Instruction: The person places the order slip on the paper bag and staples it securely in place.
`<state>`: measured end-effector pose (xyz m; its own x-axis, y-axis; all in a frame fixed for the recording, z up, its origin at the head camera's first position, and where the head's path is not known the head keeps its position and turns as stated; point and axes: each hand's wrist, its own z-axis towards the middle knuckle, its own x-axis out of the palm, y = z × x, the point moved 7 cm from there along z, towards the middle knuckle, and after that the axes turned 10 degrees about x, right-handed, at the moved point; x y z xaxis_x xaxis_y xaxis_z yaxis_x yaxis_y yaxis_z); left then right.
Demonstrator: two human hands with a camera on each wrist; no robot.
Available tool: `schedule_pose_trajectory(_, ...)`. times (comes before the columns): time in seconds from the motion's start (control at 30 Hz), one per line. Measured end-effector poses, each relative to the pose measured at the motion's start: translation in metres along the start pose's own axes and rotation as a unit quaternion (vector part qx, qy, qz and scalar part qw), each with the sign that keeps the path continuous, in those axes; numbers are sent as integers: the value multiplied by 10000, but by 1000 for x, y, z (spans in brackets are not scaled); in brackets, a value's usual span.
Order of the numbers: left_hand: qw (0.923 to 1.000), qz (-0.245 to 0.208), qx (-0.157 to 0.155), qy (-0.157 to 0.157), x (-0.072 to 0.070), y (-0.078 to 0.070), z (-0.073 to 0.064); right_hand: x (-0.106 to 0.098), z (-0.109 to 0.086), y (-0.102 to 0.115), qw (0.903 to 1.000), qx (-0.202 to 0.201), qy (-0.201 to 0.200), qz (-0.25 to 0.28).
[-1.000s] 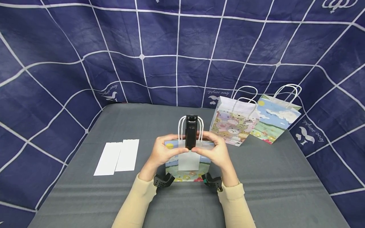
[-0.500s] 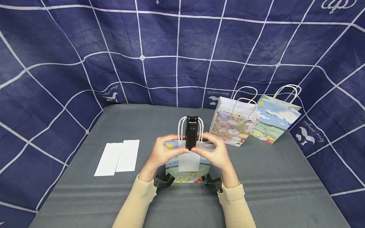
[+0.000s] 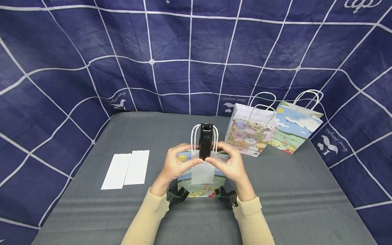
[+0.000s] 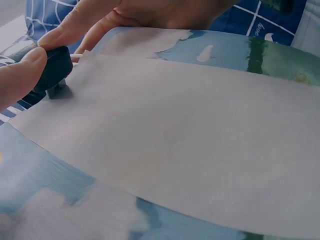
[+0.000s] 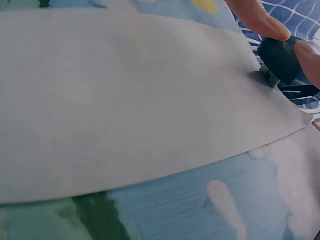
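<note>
A black stapler (image 3: 206, 141) stands at the top edge of a landscape-print paper bag (image 3: 200, 192) with white handles. Its near end lies over a white paper slip (image 3: 202, 175) on the bag's front. My left hand (image 3: 176, 162) grips the stapler from the left, and my right hand (image 3: 231, 162) grips it from the right. The thumbs meet at its near end, while some fingers are hidden behind the bag. In the left wrist view the stapler's tip (image 4: 56, 70) touches the slip's (image 4: 165, 130) upper end; the right wrist view shows the stapler (image 5: 280, 57) between fingers and thumb.
Two white paper slips (image 3: 137, 166) lie side by side on the grey tabletop (image 3: 92, 211) at left. An animal-print paper bag (image 3: 251, 131) and another landscape-print bag (image 3: 295, 127) stand at the back right. Blue gridded cloth (image 3: 171, 44) hangs behind and at both sides.
The wrists have shifted very slightly. Both hands keep their hold on the stapler at the bag's top edge.
</note>
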<state>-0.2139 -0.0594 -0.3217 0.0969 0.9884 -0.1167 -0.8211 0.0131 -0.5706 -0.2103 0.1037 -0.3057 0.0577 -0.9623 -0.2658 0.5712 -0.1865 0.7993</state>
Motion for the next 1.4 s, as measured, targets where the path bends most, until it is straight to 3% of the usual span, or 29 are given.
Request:
schedule_pose_trajectory(0.23, 9993, 327, -162, -36, 0, -6, 2, -1, 0, -2, 9999, -85, -118, 37)
schedule_pose_trajectory(0.47, 9989, 424, -179, 58, 0, 19, -9, -3, -2, -28, 9998, -79, -43, 195)
schedule_pose_trajectory(0.63, 9981, 501, -273, 223, -3, 25, -13, -3, -3, -33, 9997, -14, 181, 135)
schedule_pose_trajectory(0.8, 9971, 475, -518, 300, -5, 21, -11, -1, -4, -34, 9993, 155, 344, 81)
schedule_pose_trajectory(1.03, 9962, 398, -653, 417, -5, -3, 2, 0, -3, -35, 9987, 277, 415, 66)
schedule_pose_trajectory(1.23, 9925, 87, -1014, 680, -4, 3, 1, -4, -3, -33, 9987, 44, 406, 313)
schedule_pose_trajectory(1.4, 9905, -1, -1192, 687, -7, 9, -1, -7, -4, -32, 9980, -91, 355, 516)
